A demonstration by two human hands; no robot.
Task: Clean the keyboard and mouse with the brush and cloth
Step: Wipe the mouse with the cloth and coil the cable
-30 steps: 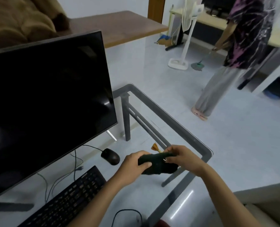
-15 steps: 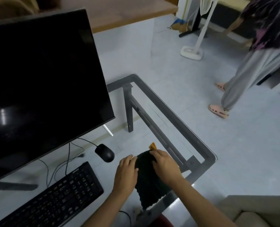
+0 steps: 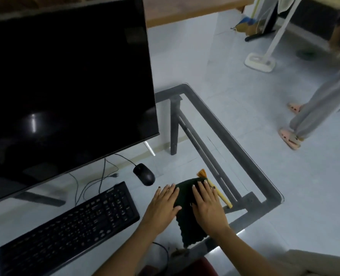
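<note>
A dark green cloth [image 3: 187, 222] lies spread flat on the glass desk [image 3: 244, 156], right of the black keyboard [image 3: 69, 228]. My left hand [image 3: 163, 206] rests flat on the cloth's left edge. My right hand [image 3: 207, 206] presses flat on its right side, fingers apart. A brush with orange bristles and a yellow handle [image 3: 203, 174] lies just beyond the cloth, partly hidden under my right hand. The black wired mouse [image 3: 144, 174] sits behind the cloth, left of the brush.
A large dark monitor [image 3: 65, 86] stands behind the keyboard, with cables [image 3: 97, 180] under it. The desk's corner and front edge lie close to the cloth. Another person's legs [image 3: 314, 114] stand on the tiled floor at right, near a white floor stand [image 3: 260, 62].
The cloth was bunched between both hands above the desk; it now lies spread flat with both palms on it. The view has tilted further down.
</note>
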